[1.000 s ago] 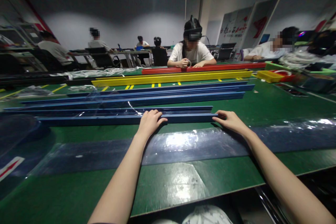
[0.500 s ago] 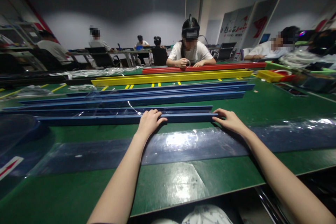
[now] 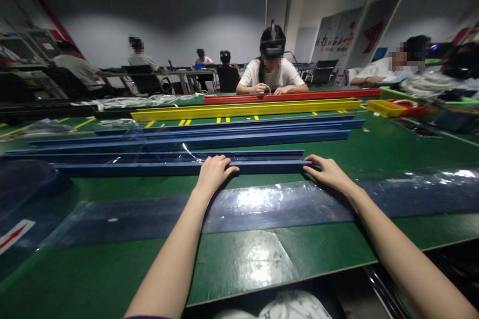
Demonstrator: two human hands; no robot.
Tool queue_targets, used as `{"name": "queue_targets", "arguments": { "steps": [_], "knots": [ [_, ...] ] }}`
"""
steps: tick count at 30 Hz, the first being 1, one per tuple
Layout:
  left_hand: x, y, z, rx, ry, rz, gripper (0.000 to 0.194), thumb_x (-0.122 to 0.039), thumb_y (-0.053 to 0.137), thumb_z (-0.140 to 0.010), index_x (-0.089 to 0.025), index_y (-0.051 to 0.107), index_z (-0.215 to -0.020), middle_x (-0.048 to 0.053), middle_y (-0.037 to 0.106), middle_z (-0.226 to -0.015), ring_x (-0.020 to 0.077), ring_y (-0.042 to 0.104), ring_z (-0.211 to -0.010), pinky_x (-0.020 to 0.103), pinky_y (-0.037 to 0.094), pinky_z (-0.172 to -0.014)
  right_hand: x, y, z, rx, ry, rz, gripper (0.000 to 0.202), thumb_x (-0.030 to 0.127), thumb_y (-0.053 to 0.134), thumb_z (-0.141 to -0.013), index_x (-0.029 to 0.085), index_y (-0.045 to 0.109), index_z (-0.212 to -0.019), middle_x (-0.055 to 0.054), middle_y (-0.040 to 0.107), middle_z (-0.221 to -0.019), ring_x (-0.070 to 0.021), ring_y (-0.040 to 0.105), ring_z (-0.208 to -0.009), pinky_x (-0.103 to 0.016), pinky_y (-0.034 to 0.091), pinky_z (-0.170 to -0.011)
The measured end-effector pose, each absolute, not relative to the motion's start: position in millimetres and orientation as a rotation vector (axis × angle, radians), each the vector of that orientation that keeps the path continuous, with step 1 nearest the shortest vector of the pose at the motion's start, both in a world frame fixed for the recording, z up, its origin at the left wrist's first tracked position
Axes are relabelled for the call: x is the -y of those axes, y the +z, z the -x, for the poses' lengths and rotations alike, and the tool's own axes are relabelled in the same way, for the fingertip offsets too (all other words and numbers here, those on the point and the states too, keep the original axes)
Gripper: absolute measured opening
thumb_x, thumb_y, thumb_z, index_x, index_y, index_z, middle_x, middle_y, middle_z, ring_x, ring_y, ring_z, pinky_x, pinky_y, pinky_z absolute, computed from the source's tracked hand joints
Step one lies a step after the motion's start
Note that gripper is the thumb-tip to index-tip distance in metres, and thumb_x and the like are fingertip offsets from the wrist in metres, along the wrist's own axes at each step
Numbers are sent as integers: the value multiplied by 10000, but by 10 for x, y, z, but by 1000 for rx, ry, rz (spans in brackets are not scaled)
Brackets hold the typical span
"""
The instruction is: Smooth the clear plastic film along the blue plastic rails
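A long blue plastic channel point(image 3: 130, 170) lies across the green table in front of me, its trough facing up. My left hand point(image 3: 215, 173) is closed over its near wall, with the fingers inside the trough and the thumb along the outer face. At the channel's right end, my right hand point(image 3: 325, 170) pinches the near corner between thumb and fingers. A loose piece of clear film point(image 3: 189, 153) lies in the trough, left of my left hand. Beneath my forearms a wide strip of clear plastic film point(image 3: 269, 209) runs along the table.
More blue channels point(image 3: 299, 136), a yellow channel point(image 3: 247, 109) and a red channel point(image 3: 329, 93) lie farther back. Coiled film point(image 3: 30, 192) sits at left. A yellow tray point(image 3: 385, 108) stands at right. Across the table, a person wearing a headset point(image 3: 272, 74) works at the red channel.
The view has shifted very slightly. Both my hands keep their hold on the blue channel in the same places.
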State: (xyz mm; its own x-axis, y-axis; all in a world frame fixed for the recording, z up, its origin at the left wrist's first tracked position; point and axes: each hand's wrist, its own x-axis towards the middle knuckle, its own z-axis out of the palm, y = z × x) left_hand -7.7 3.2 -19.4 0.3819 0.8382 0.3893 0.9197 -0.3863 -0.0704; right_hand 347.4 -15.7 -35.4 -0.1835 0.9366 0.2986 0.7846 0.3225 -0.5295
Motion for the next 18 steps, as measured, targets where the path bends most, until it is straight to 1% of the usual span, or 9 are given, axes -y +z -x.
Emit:
{"name": "queue_targets", "arguments": {
  "steps": [6, 18],
  "knots": [
    [-29, -198, 88, 1559, -427, 2357, 381, -528, 478, -838, -194, 660, -819, 39, 661, -871, 204, 595, -837, 291, 360, -707, 165, -338, -3474, 2064, 306, 1505, 269, 400, 503, -803, 210, 602, -965, -49, 684, -973, -216, 628, -873, -315, 458, -778],
    [-15, -185, 76, 1571, -437, 2364, 381, -521, 474, -845, -189, 661, -829, 42, 664, -880, 201, 593, -840, 289, 358, -710, 177, -324, -3446, 2040, 344, 1518, 272, 389, 503, -806, 202, 591, -983, -54, 675, -988, -208, 617, -899, -307, 449, -793]
  ]
}}
